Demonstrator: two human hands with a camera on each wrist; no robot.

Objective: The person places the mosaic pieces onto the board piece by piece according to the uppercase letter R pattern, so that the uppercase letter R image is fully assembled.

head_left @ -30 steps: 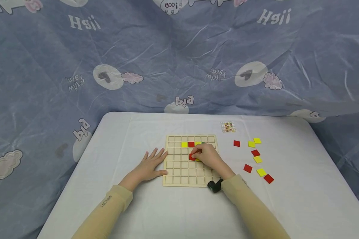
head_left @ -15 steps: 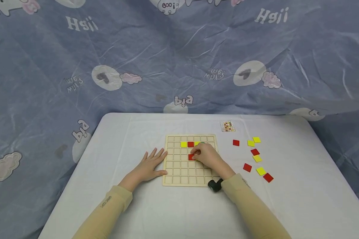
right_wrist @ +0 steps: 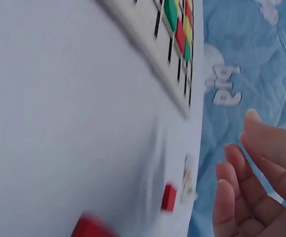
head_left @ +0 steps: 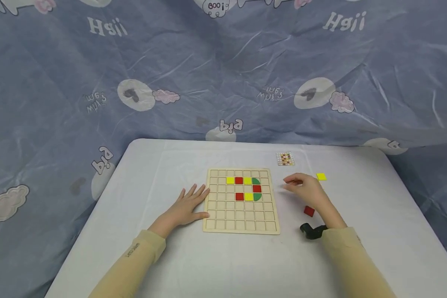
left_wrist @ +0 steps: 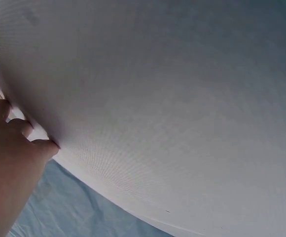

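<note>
A wooden grid board [head_left: 242, 227] lies on the table. My left hand [head_left: 182, 209] is flat beside it, fingers spread, fingertips and thumb right at its left edge. In its upper part sit a yellow tile [head_left: 230, 180], a red tile [head_left: 239, 196] and several more red, yellow and green ones. Right of the board, my right hand [head_left: 307, 191] hovers with loosely bent fingers and nothing between them; in the right wrist view, the thumb and fingers stand apart. A loose red tile [right_wrist: 168, 197] shows below that hand [right_wrist: 261, 182]. The hand hides other loose tiles in the head view.
A small pattern card [head_left: 285, 159] lies behind the board to the right. One loose yellow tile [head_left: 321, 176] and a dark red tile [head_left: 309, 211] lie around my right hand. A black device [head_left: 313, 231] sits at my right wrist. A patterned curtain [head_left: 223, 74] hangs behind the table.
My right hand has let go of the red tile, which lies in a board cell, and moved right over the loose tiles. My left hand stays at the board's edge.
</note>
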